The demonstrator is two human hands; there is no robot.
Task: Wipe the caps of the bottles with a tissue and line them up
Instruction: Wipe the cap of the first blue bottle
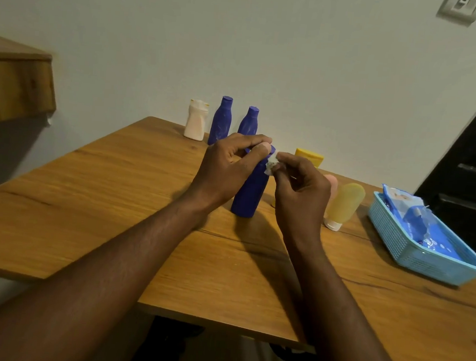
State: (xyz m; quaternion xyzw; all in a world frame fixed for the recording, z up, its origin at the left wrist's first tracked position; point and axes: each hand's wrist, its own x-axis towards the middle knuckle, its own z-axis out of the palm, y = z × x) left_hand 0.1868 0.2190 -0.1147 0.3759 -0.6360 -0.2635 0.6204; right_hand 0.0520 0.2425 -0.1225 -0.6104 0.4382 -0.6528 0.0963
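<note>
now steady the blue bottle [250, 192] by its neck with the left hand [232, 162], curled round the top, and work the tissue [272, 161], pinched in the right hand [301, 191], right round the cap [272, 150], turning rather than scrubbing. stands upright between both hands, cap at the fingertips. beyond the left hand, in a row: white bottle [196, 121] and two other blue bottles [221, 122]. just right of the right hand: yellow tube [344, 203].
</note>
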